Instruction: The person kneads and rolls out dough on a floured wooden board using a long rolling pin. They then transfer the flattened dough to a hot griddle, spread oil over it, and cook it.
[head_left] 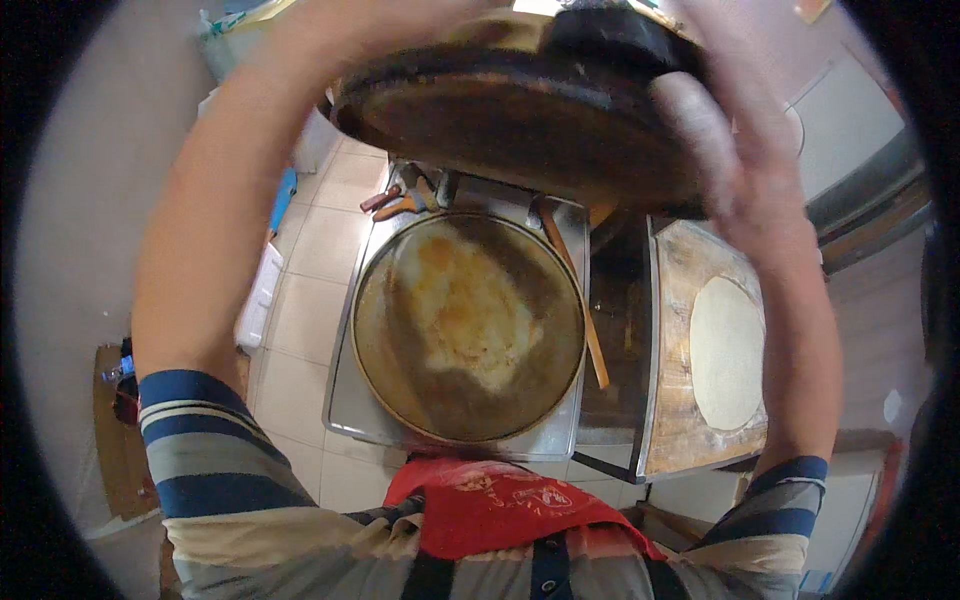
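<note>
- Two bare hands meet a dark, round, thick-rimmed metal lid (520, 135), raised and tilted between them.
- Right hand (738, 150): one blurred digit stands apart from the others, over the lid's right side; grip unclear.
- Left hand (425, 16): cut off above, so finger state cannot be told.
- Nearer the body than both sets of fingers: a wide, round, brown-stained metal pan (545, 390) on a silvery metal worktop (348, 412).
- Bodyward of the right fingers: a floury wooden board (670, 425) bearing pale, flat, round dough (727, 350).
- Left of the right fingers, lower: beige square floor tiles (295, 320).
</note>
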